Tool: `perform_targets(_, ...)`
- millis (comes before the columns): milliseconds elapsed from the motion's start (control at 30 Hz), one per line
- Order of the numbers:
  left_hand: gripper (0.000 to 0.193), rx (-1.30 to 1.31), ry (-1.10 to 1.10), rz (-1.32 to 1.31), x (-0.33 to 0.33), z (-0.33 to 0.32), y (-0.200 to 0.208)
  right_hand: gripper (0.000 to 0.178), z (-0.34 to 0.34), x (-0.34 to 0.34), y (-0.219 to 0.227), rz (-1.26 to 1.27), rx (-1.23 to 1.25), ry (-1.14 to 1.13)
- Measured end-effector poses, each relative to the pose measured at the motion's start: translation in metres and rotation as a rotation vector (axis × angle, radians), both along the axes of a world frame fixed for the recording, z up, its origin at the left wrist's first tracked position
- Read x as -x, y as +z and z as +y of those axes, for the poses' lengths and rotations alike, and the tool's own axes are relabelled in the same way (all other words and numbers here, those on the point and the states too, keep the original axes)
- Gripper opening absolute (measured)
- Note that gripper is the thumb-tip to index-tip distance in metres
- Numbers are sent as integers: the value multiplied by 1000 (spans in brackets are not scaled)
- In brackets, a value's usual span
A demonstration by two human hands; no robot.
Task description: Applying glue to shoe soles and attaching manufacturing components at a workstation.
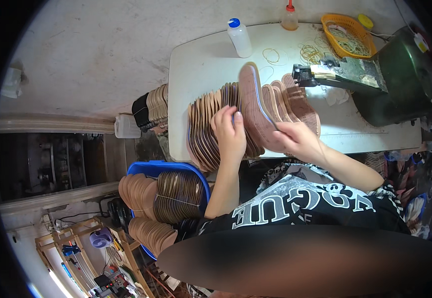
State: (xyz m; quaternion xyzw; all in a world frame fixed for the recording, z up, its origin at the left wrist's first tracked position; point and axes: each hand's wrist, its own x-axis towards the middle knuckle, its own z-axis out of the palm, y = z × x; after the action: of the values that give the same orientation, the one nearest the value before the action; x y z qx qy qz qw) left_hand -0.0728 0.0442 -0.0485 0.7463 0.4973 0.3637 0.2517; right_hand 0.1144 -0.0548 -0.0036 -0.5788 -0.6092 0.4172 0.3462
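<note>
My right hand (pixel 295 140) gripping brown, sole-shaped piece (pixel 252 94) by lower end, likely keeping upper end free; piece standing near-upright over white, smooth-topped table (pixel 196 64). My left hand (pixel 232 131) touching tight row of tan-and-dark soles (pixel 198 124), apparently steadying them; cannot tell whether fingers pinching. Dark-green machine (pixel 392 82) standing at table's right; blue plastic tub (pixel 208 193) holding more soles (pixel 178 193) nearby.
</note>
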Motion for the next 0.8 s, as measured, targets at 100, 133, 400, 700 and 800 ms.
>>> perform_targets(100,38,605,-243,-1012,-15,-4,15,30,-17,-25,24,82,3,135)
perform_targets(133,39,836,-385,-1154,-22,1,22,34,-22,-29,25,130,25,204)
perform_targets(400,19,936,-602,-1004,-86,-27,61,52,-2,-43,-14,1170,202,93)
perform_targets(700,25,561,-454,-706,-102,-21,60,28,-6,-78,38,486,222,-46)
perform_targets(800,46,556,-550,-734,-113,-18,66,26,-6,-82,40,317,107,-60)
